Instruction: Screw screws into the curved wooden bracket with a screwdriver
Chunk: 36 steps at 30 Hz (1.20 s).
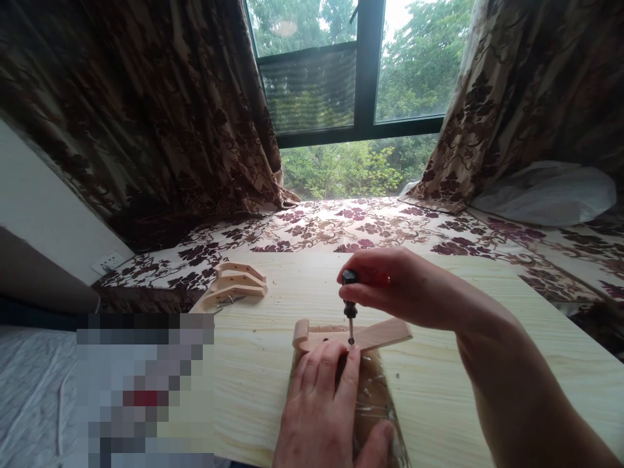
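We have a small screwdriver point(350, 311) upright in our right grip point(390, 283), thumb and fingers closed about its dark handle, its tip down at a dark spot on the wooden piece point(383, 334); whether screw or hole, we cannot tell. Our left grip point(319, 390) lies opened out, palm down, fingertips against that piece, which rests across the far end of a brown, shiny block point(373, 390) on the counter point(453, 390). Farther left we see curved wooden parts point(238, 283), with thin metal pieces point(228, 301) just beside them.
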Tool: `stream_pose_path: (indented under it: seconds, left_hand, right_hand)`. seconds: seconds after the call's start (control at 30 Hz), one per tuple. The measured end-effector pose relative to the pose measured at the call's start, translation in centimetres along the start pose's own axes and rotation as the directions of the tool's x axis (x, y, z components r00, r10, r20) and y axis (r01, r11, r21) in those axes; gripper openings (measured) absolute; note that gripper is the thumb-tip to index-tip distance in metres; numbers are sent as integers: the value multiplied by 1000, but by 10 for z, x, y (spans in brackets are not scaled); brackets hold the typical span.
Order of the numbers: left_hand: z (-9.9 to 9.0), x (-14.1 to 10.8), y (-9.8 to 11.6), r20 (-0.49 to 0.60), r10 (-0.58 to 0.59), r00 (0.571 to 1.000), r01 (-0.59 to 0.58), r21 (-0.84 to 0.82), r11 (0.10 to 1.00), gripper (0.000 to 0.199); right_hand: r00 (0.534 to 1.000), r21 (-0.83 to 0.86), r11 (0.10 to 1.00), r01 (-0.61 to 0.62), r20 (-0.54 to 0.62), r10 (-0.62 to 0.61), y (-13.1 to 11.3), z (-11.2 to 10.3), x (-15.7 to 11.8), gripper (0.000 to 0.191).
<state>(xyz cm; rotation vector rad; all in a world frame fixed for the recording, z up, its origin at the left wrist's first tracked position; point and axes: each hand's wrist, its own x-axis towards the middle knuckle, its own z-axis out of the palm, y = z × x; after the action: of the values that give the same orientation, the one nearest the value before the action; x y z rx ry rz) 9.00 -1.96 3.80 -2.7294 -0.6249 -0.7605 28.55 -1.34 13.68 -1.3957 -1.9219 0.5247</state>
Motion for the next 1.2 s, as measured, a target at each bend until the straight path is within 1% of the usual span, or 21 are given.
stream_pose_path:
  seconds: [0.1, 0.27, 0.33, 0.47, 0.53, 0.6, 0.67, 0.73, 0.77, 0.8, 0.93, 0.97, 1.03, 1.1, 1.2]
  left_hand:
    - [0, -1, 0, -1, -8, 1000, 8, -2, 1000, 60]
    - [1, -2, 1, 2, -17, 1000, 17, -11, 1000, 59]
    - [1, -2, 1, 5, -14, 1000, 14, -13, 1000, 60]
    - [0, -1, 1, 13, -16, 1000, 16, -10, 1000, 61]
    - [-1, -1, 1, 17, -17, 1000, 17, -13, 1000, 61]
    - [-1, 0, 1, 20, -17, 1000, 18, -20, 1000, 61]
    - [0, 0, 1, 19, -22, 1000, 22, -24, 999, 61]
    - [0, -1, 1, 17, -24, 1000, 24, -23, 999, 62]
    - [1, -1, 1, 17, -24, 1000, 24, -23, 999, 62]
    - [1, -2, 1, 18, -23, 1000, 24, -25, 999, 62]
    - [0, -3, 0, 28, -29, 999, 30, -35, 999, 61]
    - [0, -3, 0, 29, -29, 999, 30, -36, 999, 60]
    - [0, -3, 0, 27, -28, 999, 29, -39, 999, 60]
    - [1, -3, 1, 22, -33, 999, 33, -40, 999, 59]
    - [3, -3, 1, 15, -44, 999, 45, -43, 998, 59]
  right_hand:
    - [1000, -43, 999, -3, -31, 2, 1, 1, 1, 19]
    - [998, -35, 998, 56, 16, -55, -7, -2, -2, 13]
    - [998, -33, 998, 58, 15, -57, -7, -4, -2, 14]
    - [999, -67, 998, 21, -48, -24, 0, -3, 1, 22]
    - [998, -92, 996, 9, -67, -15, 0, -2, 1, 23]
    - [998, -91, 996, 20, -52, -25, -3, -2, -1, 18]
    - [999, -64, 997, 49, -1, -49, -7, -2, -2, 12]
    - [997, -37, 997, 65, 45, -64, -9, -2, -3, 13]
    - [997, -31, 997, 65, 51, -63, -9, -2, -3, 14]
    - [997, -32, 998, 59, 42, -58, -8, -2, -3, 16]
    - [997, -91, 996, 27, -69, -33, 0, 0, 1, 24]
    - [996, -106, 994, 21, -81, -29, 0, 0, 1, 25]
    - [997, -103, 994, 28, -68, -35, -1, 0, 0, 20]
    - [999, -66, 997, 48, -18, -49, -5, -1, -2, 13]
    - [998, -11, 998, 55, 44, -54, -8, -2, -4, 12]
